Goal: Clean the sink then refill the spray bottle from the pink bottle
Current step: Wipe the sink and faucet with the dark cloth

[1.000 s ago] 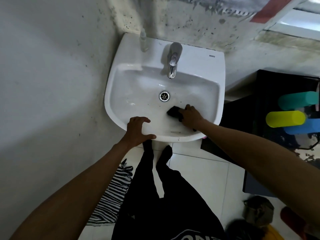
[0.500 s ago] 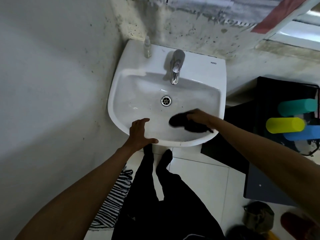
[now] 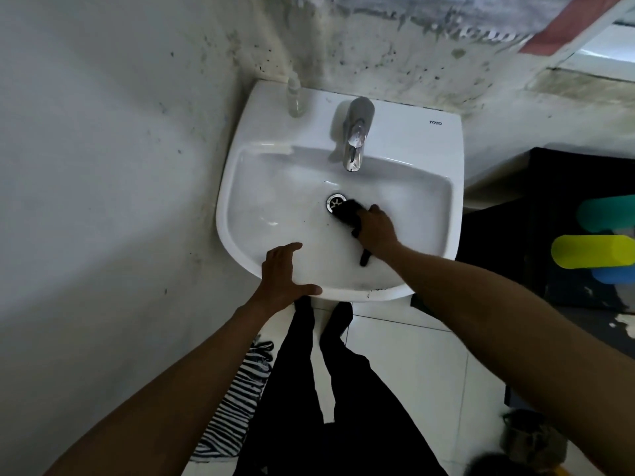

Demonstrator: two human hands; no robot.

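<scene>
Black cloth (image 3: 347, 214) stays under your right grip (image 3: 377, 231) beside the drain (image 3: 335, 201) for scrubbing, while your flat, released left grip (image 3: 281, 273) steadies the sink (image 3: 240, 187).

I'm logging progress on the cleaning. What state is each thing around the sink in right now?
Sink: wet, dark grime on its front rim.
Tap: no water running.
Drain: open, partly covered by the cloth.
Cloth: dark, pressed into the basin under the right hand.
Left hand: fingers spread flat on the front rim.
Small bottle: upright on the back ledge.
</scene>
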